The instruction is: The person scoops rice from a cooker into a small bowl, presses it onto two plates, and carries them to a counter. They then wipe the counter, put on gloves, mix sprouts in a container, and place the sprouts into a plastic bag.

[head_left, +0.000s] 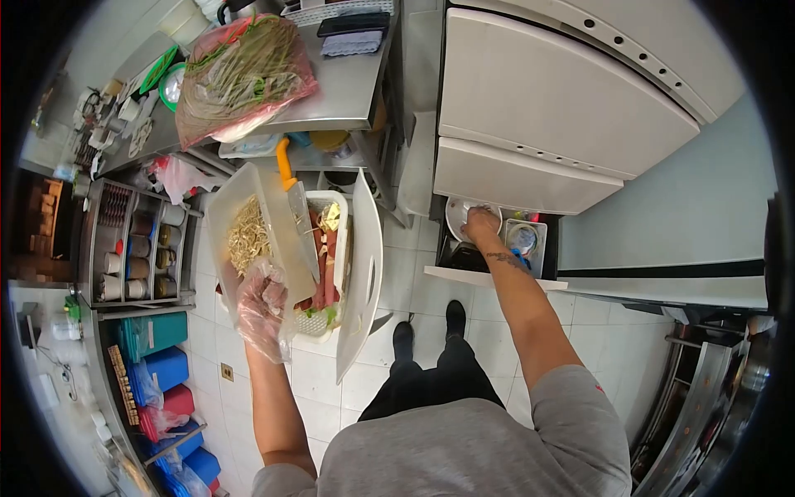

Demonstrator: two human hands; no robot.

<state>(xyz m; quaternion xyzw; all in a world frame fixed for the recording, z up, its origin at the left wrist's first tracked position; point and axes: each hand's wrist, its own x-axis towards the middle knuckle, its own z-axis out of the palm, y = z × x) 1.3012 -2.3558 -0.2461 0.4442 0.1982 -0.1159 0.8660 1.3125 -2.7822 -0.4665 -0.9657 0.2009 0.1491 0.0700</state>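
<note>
My left hand (pixel 263 302), in a clear plastic glove, is closed on the near end of a translucent container (pixel 228 195) of bean sprouts (pixel 248 236). Right of it, a knife (pixel 300 215) with an orange handle lies over a white basket (pixel 344 248) holding reddish meat strips (pixel 330 277), something yellow and some green leaves. A white board (pixel 364 273) stands tilted beside the basket. My right hand (pixel 480 224) is bare and reaches into the open bottom drawer (pixel 497 277), over a white bowl (pixel 454 217); its fingertips are partly hidden. Next to the bowl is a tub (pixel 523 238).
A steel table (pixel 348 95) at the upper left bears a bag of greens (pixel 248 83) and a folded cloth (pixel 352 43). Closed drawers (pixel 555 91) rise above the open one. Racks with jars (pixel 137 248) and coloured bins (pixel 166 369) line the left.
</note>
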